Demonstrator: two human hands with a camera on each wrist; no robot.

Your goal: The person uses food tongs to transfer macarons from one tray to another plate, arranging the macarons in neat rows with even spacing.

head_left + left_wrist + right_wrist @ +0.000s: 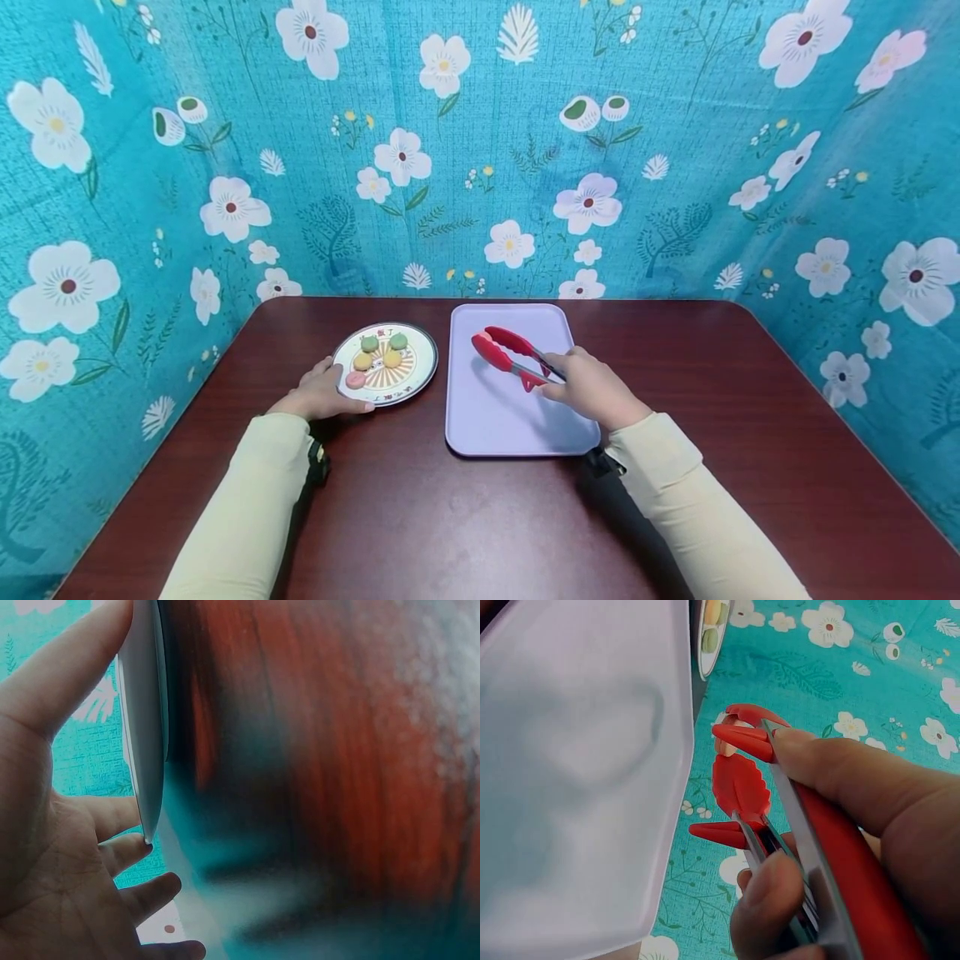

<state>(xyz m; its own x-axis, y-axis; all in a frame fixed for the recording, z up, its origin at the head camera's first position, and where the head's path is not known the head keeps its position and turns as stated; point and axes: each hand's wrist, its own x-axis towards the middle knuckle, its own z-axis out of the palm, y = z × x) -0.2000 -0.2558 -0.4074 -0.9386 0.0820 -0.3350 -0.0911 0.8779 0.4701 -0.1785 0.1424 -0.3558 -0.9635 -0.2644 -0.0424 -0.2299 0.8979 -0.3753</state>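
Note:
My left hand (321, 392) rests against the left rim of a round white plate (420, 379), thumb along its near edge. Its fingers look spread and loosely extended in the left wrist view. On the plate lie two green macarons (398, 342), two yellow macarons (392, 358) and a pink macaron (356, 380). My right hand (596, 387) grips red-tipped metal tongs (517, 369) above a lilac tray (491, 421). Between the tong tips is a small pinkish macaron (726, 736), partly hidden by the red heads.
Everything stands on a dark brown table (420, 517). Behind and beside it hangs a turquoise floral cloth (465, 200). The tray lies just right of the plate, with a narrow gap between them.

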